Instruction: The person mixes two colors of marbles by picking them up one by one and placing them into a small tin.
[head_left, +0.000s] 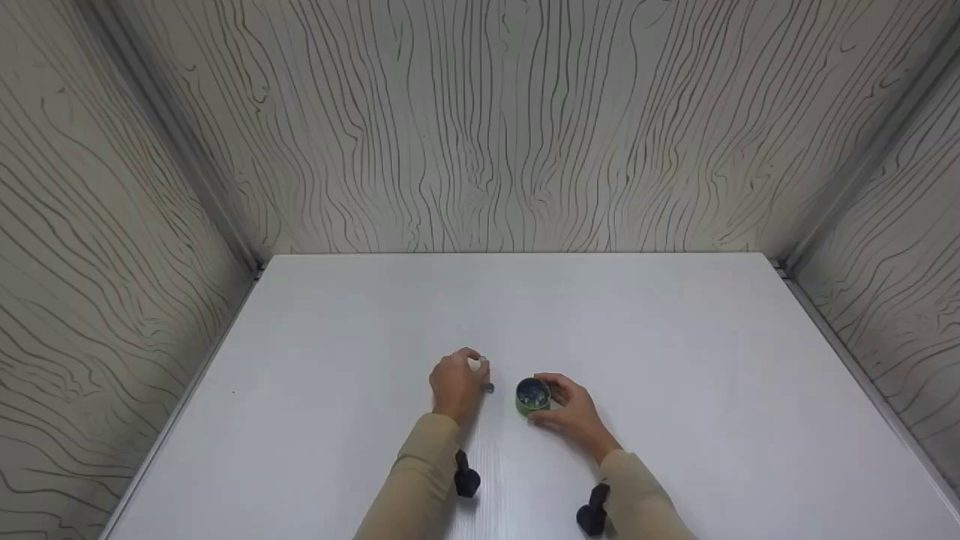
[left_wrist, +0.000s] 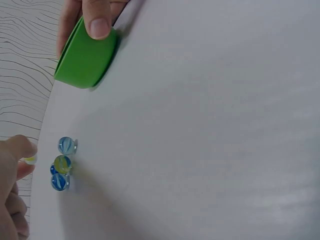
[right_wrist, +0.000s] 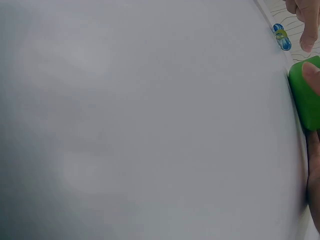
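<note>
My left hand (head_left: pixel 456 384) pinches a clear marble (left_wrist: pixel 31 160) with a yellow streak between thumb and forefinger. Below those fingers, several glass marbles (left_wrist: pixel 62 164) with blue and yellow swirls sit bunched together on the white table. My right hand (head_left: pixel 574 414) grips a green round cup (left_wrist: pixel 87 59), thumb on one side and fingers round the other. The head view shows a pile of bluish glass marbles (head_left: pixel 533 393) inside the cup. It stands on the table just right of the loose marbles, its opening facing up.
The white table (head_left: pixel 337 322) spreads out on all sides of the hands. Behind it rises a panel (head_left: pixel 480 135) with a wood-grain pattern, and similar panels flank both sides. A dark wrist device (head_left: pixel 466 480) hangs by each sleeve.
</note>
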